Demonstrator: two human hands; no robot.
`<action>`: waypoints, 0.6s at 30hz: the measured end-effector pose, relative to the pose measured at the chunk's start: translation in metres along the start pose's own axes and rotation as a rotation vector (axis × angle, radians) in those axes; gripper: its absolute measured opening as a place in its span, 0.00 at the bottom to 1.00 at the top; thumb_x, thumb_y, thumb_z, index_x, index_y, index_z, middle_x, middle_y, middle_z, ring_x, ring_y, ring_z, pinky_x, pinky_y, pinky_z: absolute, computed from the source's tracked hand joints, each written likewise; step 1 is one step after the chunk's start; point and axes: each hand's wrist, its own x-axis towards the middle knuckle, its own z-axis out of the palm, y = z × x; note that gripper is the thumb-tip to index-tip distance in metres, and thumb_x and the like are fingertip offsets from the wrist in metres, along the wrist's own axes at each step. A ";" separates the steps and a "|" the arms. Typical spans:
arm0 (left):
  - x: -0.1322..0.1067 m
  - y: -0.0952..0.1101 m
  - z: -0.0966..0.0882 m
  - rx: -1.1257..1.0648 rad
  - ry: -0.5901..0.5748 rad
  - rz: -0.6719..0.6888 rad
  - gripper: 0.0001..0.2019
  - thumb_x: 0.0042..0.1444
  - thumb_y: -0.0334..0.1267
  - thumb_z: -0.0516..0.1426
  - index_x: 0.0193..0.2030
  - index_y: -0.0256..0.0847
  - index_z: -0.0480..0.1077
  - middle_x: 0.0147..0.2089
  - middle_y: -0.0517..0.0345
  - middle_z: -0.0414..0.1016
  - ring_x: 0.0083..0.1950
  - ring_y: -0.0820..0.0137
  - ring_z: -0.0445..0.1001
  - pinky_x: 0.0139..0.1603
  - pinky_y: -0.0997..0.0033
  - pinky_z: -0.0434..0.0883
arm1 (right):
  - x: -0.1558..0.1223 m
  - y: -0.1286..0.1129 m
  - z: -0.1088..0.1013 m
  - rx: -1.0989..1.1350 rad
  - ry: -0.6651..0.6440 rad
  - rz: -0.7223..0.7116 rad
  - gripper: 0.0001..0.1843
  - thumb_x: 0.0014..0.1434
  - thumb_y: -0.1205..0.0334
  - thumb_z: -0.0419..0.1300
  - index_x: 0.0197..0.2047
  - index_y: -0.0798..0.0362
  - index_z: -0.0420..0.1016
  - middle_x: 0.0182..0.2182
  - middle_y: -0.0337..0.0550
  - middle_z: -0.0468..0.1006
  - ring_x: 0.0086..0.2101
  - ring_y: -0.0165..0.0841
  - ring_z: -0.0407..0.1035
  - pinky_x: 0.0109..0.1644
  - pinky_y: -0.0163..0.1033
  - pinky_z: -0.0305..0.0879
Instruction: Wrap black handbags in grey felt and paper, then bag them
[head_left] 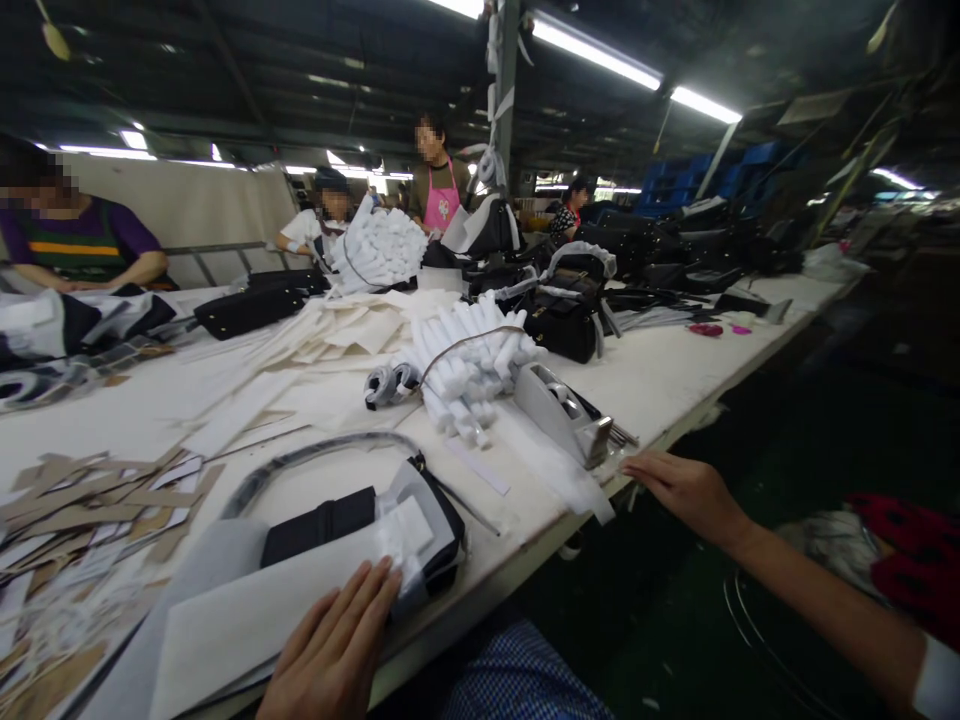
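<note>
My left hand point(337, 640) lies flat, fingers stretched, on a long white paper sheet point(247, 610) over a black handbag point(446, 535). Clear plastic wrap and a folded white piece point(409, 525) sit at the bag's right end. The bag's wrapped handle point(322, 447) arches out behind it. My right hand point(690, 495) is off the table's front edge, thumb and fingers pressed together at the cutting end of a grey tape dispenser point(559, 410). A shiny clear bit shows by those fingertips; whether they hold tape is too small to tell.
Bundled white rolls point(472, 365) stand behind the dispenser, with white foam sheet point(555, 455) beside it. Cardboard strips point(97, 500) lie at left. Black bags point(566, 315) and paper sheets point(360, 325) fill the back. Several co-workers point(82, 240) are across the table.
</note>
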 end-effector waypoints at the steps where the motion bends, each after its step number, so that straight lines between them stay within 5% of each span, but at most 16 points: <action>1: 0.001 0.001 -0.001 -0.004 0.004 -0.008 0.23 0.66 0.27 0.46 0.64 0.40 0.67 0.66 0.56 0.68 0.61 0.67 0.73 0.70 0.64 0.52 | 0.003 -0.008 -0.005 -0.046 -0.030 -0.119 0.12 0.65 0.60 0.57 0.45 0.48 0.82 0.43 0.43 0.84 0.42 0.39 0.79 0.50 0.42 0.74; 5: 0.006 0.007 -0.008 -0.048 0.006 -0.065 0.21 0.69 0.28 0.45 0.63 0.39 0.68 0.65 0.55 0.70 0.61 0.65 0.72 0.66 0.62 0.58 | 0.030 -0.060 -0.018 -0.052 -0.129 -0.488 0.13 0.66 0.68 0.55 0.47 0.49 0.79 0.40 0.43 0.84 0.39 0.34 0.78 0.45 0.36 0.72; 9: 0.008 0.013 -0.013 -0.120 -0.020 -0.137 0.20 0.70 0.29 0.45 0.63 0.40 0.69 0.64 0.56 0.71 0.63 0.64 0.71 0.64 0.62 0.60 | 0.070 -0.128 -0.010 0.119 -0.298 -0.666 0.08 0.65 0.67 0.58 0.45 0.52 0.77 0.35 0.44 0.81 0.34 0.31 0.75 0.39 0.34 0.67; 18: 0.015 0.017 -0.017 -0.219 -0.010 -0.263 0.20 0.73 0.32 0.41 0.59 0.40 0.72 0.61 0.58 0.74 0.62 0.66 0.71 0.64 0.63 0.60 | 0.163 -0.247 0.076 0.308 -0.862 -0.924 0.12 0.63 0.56 0.60 0.31 0.52 0.75 0.25 0.38 0.76 0.27 0.28 0.69 0.30 0.33 0.55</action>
